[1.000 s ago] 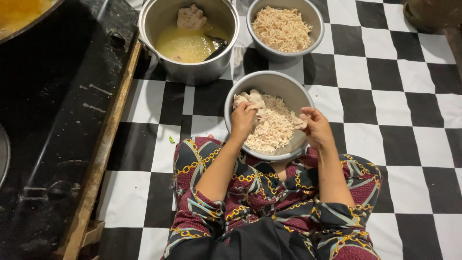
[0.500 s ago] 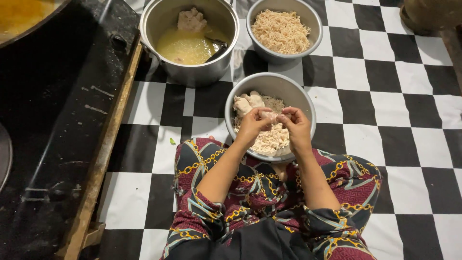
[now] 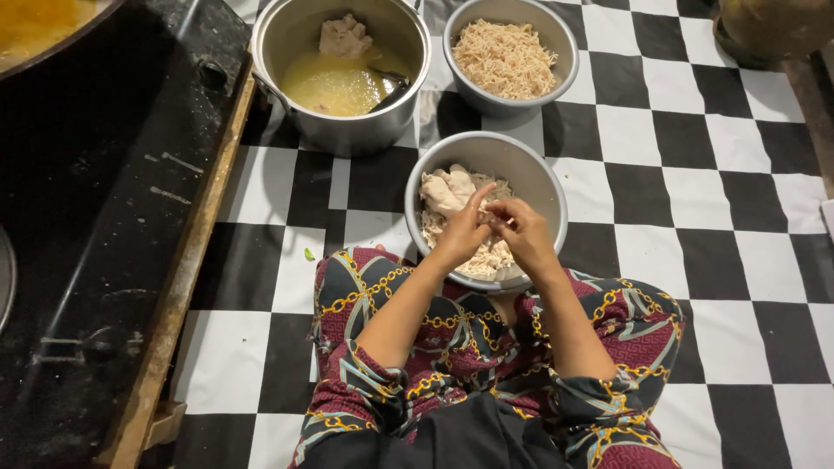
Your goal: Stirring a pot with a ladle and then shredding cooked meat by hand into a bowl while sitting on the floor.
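Note:
A grey metal bowl (image 3: 521, 156) rests by my knees and holds shredded chicken with whole pale pieces (image 3: 445, 189) at its left. Over the bowl's middle, my left hand (image 3: 462, 233) and my right hand (image 3: 519, 233) meet, fingertips pinched together on a small strip of chicken between them. Both forearms come up from my lap, which is covered by patterned red and dark cloth (image 3: 469, 339).
A steel pot (image 3: 347, 130) with yellow broth and a chicken piece stands at the back left. A second bowl (image 3: 556, 78) of shredded chicken sits at the back. A black stove (image 3: 95, 217) on a wooden board fills the left. The floor is checkered black and white.
My hands were apart at the bowl's left and right a second ago. They have come together over its middle, pinching chicken between the fingertips.

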